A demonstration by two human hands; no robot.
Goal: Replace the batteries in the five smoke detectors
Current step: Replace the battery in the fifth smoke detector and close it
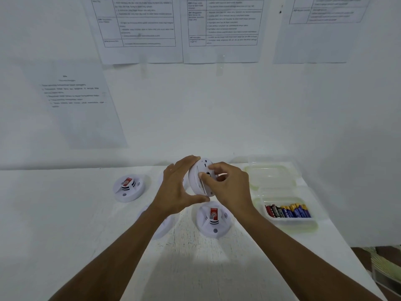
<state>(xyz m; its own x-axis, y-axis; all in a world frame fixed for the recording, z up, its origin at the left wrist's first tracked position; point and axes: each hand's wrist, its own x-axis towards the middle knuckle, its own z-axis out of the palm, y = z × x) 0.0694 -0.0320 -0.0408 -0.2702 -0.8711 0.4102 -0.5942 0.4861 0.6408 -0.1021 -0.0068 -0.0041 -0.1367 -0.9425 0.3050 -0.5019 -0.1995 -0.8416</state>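
Centre frame: left hand [178, 187] gripping smoke detector [194, 179], right hand [230, 185] pinching its back; easily dropped if pried too hard.

A workroom: printed sheets [138, 29] taped above a white table [195, 257].

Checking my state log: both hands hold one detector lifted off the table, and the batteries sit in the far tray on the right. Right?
Wrong tray. The head view shows the batteries in the near tray, not the far tray. The rest stands: left hand and right hand both hold the lifted detector.
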